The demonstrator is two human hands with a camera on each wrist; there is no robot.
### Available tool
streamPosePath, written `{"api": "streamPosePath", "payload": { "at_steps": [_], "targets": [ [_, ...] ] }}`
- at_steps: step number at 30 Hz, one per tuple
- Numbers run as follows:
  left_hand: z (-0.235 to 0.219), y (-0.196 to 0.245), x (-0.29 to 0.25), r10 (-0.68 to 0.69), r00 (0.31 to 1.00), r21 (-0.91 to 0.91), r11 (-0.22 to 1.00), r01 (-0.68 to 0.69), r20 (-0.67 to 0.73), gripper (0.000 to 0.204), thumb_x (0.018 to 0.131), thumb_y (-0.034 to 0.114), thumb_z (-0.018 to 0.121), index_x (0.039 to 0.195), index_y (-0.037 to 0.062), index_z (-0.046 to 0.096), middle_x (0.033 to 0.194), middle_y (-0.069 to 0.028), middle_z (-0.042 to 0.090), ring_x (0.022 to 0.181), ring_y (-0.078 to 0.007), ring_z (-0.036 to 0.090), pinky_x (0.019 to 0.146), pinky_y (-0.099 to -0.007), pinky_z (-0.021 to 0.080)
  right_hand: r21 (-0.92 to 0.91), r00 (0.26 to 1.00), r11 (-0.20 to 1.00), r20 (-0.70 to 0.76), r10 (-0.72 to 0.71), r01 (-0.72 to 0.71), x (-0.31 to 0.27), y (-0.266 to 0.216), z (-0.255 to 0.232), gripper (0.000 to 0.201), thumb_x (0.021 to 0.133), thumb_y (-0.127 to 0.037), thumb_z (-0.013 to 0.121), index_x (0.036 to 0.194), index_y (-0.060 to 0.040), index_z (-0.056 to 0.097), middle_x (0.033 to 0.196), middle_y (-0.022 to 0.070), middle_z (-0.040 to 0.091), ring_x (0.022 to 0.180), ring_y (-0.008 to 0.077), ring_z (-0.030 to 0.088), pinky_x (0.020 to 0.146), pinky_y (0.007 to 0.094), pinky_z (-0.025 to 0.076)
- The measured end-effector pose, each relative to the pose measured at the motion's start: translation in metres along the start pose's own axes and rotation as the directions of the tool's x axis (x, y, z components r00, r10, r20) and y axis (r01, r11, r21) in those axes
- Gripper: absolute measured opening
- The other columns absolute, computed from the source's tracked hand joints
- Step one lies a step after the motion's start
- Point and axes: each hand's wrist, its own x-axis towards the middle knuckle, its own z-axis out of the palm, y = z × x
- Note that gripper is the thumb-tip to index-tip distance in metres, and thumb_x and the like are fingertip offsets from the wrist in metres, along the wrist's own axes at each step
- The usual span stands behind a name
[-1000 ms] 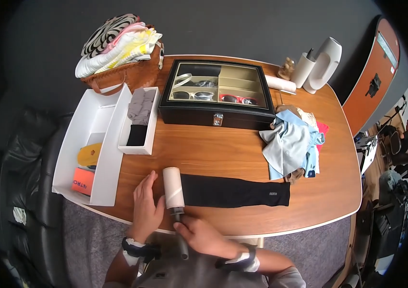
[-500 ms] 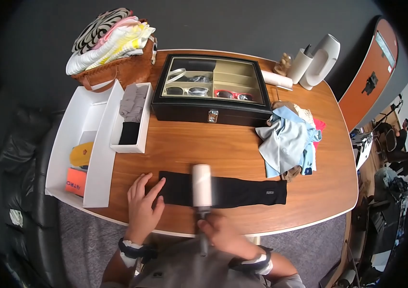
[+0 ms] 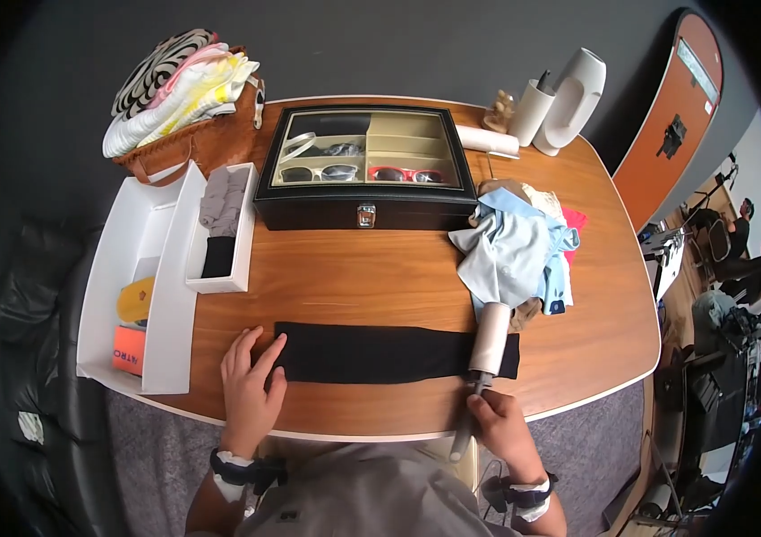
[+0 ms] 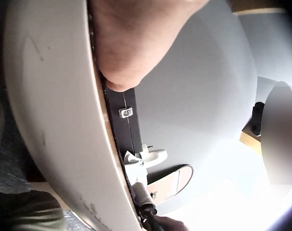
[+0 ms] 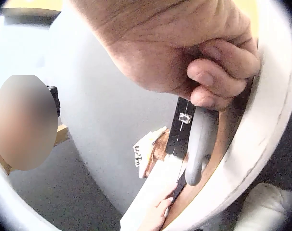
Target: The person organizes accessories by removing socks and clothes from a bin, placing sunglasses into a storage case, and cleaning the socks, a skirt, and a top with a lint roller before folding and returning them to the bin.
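Note:
A long, flat piece of black cloth (image 3: 371,353) lies across the front of the table. My right hand (image 3: 504,430) grips the grey handle of a lint roller (image 3: 490,340), its pale roll lying over the cloth near the right end. In the right wrist view the fingers curl round the handle (image 5: 202,144). My left hand (image 3: 252,385) lies with fingers extended at the cloth's left end, a fingertip touching its edge. Only the heel of that hand shows in the left wrist view, its fingers hidden.
Behind the cloth stands a black glasses case (image 3: 364,201) with a clear lid. A crumpled pile of light blue clothes (image 3: 515,255) lies right, close to the roller. White boxes (image 3: 179,313) stand left, beside a brown bag (image 3: 210,148) of folded fabric. A white vase (image 3: 573,103) stands at back right.
My right hand has moved the lint roller from the cloth's left end to near its right end. My left hand has come to the cloth's left edge, fingers more spread.

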Motion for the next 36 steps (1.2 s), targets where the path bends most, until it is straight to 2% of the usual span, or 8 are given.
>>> {"api": "streamPosePath", "payload": {
  "at_steps": [11,15,18,22,25,28,30,36],
  "targets": [
    [-0.001,0.000,-0.001,-0.011,1.000,-0.009,1.000,0.011,0.015,0.048,0.092,0.006,0.062,0.139,0.0132,0.066,0.150,-0.0154,0.049,0.142,-0.0376,0.042,0.118,-0.0498,0.031,0.040,0.969,0.997,-0.242,-0.055,0.067,-0.014,0.022,-0.020,0.032,0.107,-0.020,0.055,0.084,0.0012,0.058,0.061,0.0021,0.052,0.055,0.0094,0.049,0.050,0.0311,0.040],
    [-0.003,-0.002,0.000,-0.006,1.000,-0.025,1.000,0.006,0.006,0.054,0.091,0.009,0.063,0.144,0.0099,0.059,0.147,-0.0181,0.051,0.140,-0.0392,0.043,0.117,-0.0512,0.032,0.139,0.979,0.974,-0.123,-0.162,0.178,-0.013,0.009,0.005,0.028,0.108,-0.021,0.054,0.092,0.0008,0.060,0.063,0.0013,0.054,0.057,0.0088,0.052,0.052,0.0299,0.043],
    [-0.002,-0.004,0.000,-0.034,0.999,-0.076,0.997,0.033,-0.008,0.060,0.092,0.010,0.063,0.151,0.0054,0.049,0.147,-0.0190,0.052,0.141,-0.0400,0.043,0.118,-0.0512,0.031,0.026,0.970,0.973,0.084,-0.229,0.228,-0.003,-0.010,0.033,0.029,0.108,-0.024,0.057,0.093,0.0006,0.061,0.061,0.0045,0.055,0.057,0.0144,0.056,0.054,0.0349,0.045],
    [0.003,-0.011,-0.004,-0.064,0.997,-0.152,0.987,0.057,-0.046,0.064,0.093,0.010,0.062,0.154,0.0032,0.042,0.147,-0.0191,0.053,0.140,-0.0391,0.044,0.118,-0.0508,0.031,-0.038,0.874,0.919,0.327,-0.359,0.392,0.003,-0.047,0.089,0.031,0.106,-0.028,0.059,0.093,0.0005,0.062,0.062,0.0171,0.057,0.056,0.0339,0.060,0.057,0.0444,0.048],
    [0.003,-0.014,-0.003,-0.072,0.995,-0.217,0.975,0.056,-0.064,0.067,0.091,0.006,0.064,0.155,0.0033,0.041,0.147,-0.0184,0.053,0.140,-0.0376,0.045,0.118,-0.0502,0.031,-0.083,0.822,0.935,0.507,-0.259,0.346,0.004,-0.073,0.131,0.035,0.106,-0.031,0.056,0.101,0.0029,0.064,0.084,0.0309,0.067,0.081,0.0490,0.067,0.070,0.0520,0.051],
    [0.003,-0.015,-0.003,-0.082,0.994,-0.229,0.971,0.063,-0.073,0.071,0.089,0.001,0.065,0.155,0.0037,0.040,0.147,-0.0177,0.054,0.139,-0.0371,0.046,0.118,-0.0498,0.031,-0.029,0.743,0.897,0.573,-0.347,0.442,0.007,-0.076,0.161,0.036,0.106,-0.031,0.054,0.102,0.0034,0.065,0.089,0.0338,0.067,0.090,0.0522,0.065,0.077,0.0551,0.051],
    [0.003,-0.015,-0.003,-0.093,0.994,-0.232,0.970,0.077,-0.059,0.074,0.089,-0.003,0.065,0.157,0.0043,0.037,0.147,-0.0179,0.054,0.139,-0.0378,0.046,0.119,-0.0499,0.030,-0.069,0.755,0.915,0.591,-0.284,0.398,0.008,-0.075,0.170,0.035,0.106,-0.029,0.053,0.101,0.0039,0.065,0.089,0.0342,0.067,0.091,0.0526,0.065,0.080,0.0570,0.050],
    [0.000,-0.011,0.001,-0.015,0.999,-0.106,0.994,0.010,-0.045,0.049,0.091,0.006,0.065,0.140,0.0133,0.063,0.144,-0.0146,0.055,0.138,-0.0368,0.047,0.115,-0.0497,0.034,-0.130,0.808,0.946,0.562,-0.176,0.297,0.008,-0.071,0.161,0.037,0.106,-0.028,0.053,0.097,0.0063,0.065,0.087,0.0339,0.067,0.089,0.0533,0.065,0.078,0.0566,0.051]
  ]
}}
